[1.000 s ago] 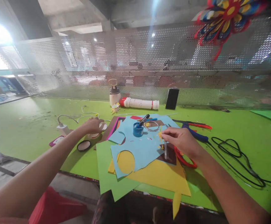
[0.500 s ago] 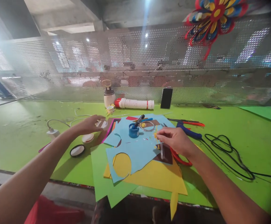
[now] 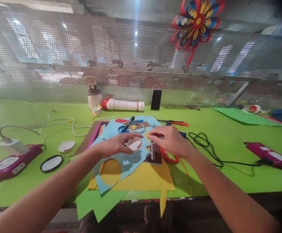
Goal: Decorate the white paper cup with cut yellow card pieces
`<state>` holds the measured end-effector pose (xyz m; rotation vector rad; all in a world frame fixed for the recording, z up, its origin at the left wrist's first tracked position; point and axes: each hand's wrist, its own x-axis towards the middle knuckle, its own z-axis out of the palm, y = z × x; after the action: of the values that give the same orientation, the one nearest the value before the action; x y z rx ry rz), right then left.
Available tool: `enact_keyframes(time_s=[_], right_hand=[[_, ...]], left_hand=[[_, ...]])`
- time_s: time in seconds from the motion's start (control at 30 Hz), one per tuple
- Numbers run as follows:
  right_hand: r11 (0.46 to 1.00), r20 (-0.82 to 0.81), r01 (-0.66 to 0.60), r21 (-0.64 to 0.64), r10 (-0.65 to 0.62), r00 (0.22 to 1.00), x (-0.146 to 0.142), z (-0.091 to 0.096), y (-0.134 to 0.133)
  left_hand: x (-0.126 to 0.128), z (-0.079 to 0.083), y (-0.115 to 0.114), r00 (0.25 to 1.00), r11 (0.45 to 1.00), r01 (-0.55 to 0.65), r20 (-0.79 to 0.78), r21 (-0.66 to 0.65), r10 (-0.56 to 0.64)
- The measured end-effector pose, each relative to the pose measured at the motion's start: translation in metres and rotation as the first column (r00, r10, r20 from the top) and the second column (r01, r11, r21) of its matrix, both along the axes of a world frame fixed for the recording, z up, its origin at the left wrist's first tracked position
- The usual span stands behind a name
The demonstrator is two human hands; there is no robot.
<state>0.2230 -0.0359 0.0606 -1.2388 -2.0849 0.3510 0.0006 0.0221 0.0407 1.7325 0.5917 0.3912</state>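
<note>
My left hand is closed at the fingertips on a white round disc, held just above the light blue paper. To its right, my right hand pinches a small yellow cut-out piece. A clear stick stands out below that hand; whether the fingers touch it I cannot tell. Behind my left hand a black marker leans in a blue jar, beside a clear ring. Red-handled scissors lie partly under my right wrist.
At left are a black-rimmed disc, another white disc and a purple power strip with a charger. A black cord runs to a second purple strip. Behind stand a pump bottle, a white tube and a phone.
My left hand has come right, to the middle of the papers, with the white disc in it. My right hand keeps its pinch on the yellow piece. The view has turned right.
</note>
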Motion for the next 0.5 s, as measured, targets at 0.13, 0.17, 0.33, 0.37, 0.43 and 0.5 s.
enact_keyframes(time_s=[0.13,0.17,0.33,0.37,0.43,0.5], right_hand=[[0.988,0.162,-0.062,0.139,0.039,0.986,-0.004,0.001,-0.004],[0.983,0.211,-0.083,0.163,0.047,0.976,-0.005,0.0,-0.004],[0.961,0.515,-0.168,0.222,0.031,0.857,-0.01,-0.013,0.004],[0.96,0.558,-0.176,0.22,0.024,0.829,-0.01,-0.016,0.006],[0.957,0.604,-0.19,0.217,0.021,0.797,-0.01,-0.021,0.008],[0.955,0.619,-0.198,0.222,0.019,0.785,-0.011,-0.025,0.009]], left_hand=[[0.006,-0.006,-0.004,1.0,0.999,0.005,-0.027,-0.047,-0.007],[0.006,-0.008,-0.004,0.999,0.999,-0.005,-0.049,-0.042,0.003],[0.008,-0.015,-0.006,0.994,0.997,-0.07,-0.08,-0.009,0.069],[0.008,-0.016,-0.006,0.995,0.997,-0.072,-0.065,-0.027,0.07],[0.008,-0.018,-0.007,0.997,0.994,-0.066,-0.036,-0.083,0.064],[0.007,-0.019,-0.007,0.998,0.987,-0.065,-0.017,-0.148,0.063]])
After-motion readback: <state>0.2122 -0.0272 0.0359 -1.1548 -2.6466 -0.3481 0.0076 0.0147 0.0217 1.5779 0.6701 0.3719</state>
